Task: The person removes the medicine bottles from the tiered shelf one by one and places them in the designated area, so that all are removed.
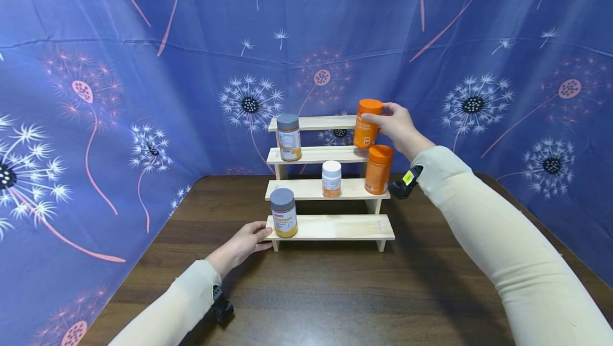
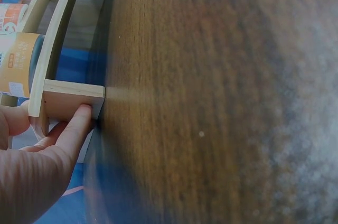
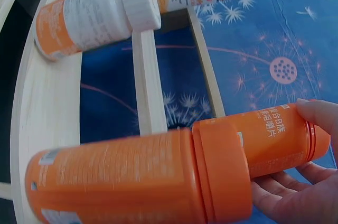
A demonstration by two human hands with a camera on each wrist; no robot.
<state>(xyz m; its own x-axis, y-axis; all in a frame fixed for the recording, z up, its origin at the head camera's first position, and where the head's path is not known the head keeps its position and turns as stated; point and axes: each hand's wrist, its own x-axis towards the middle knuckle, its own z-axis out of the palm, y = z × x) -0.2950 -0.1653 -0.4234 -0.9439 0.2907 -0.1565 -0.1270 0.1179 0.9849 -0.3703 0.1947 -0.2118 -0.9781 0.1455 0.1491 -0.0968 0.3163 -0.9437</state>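
My right hand (image 1: 398,128) holds an orange bottle (image 1: 366,132) by its upper part, thumb on one side and fingers on the other. The bottle's base is right at the right end of the second-highest board of a stepped wooden rack (image 1: 342,227). In the right wrist view, the held bottle (image 3: 269,139) is partly hidden by another orange bottle (image 3: 116,176) nearer the camera. At the rack's lower left corner, my left hand (image 1: 245,242) grips the end of the lowest board; a finger touches the support leg (image 2: 71,100). Beside it stands a grey-capped bottle (image 1: 284,215).
A second grey-capped bottle (image 1: 289,141) stands on the left of the second-highest board. One board lower are a small white-capped bottle (image 1: 331,180) and the other orange bottle (image 1: 378,170). A blue dandelion-print cloth (image 1: 191,85) hangs behind the brown table (image 1: 335,293).
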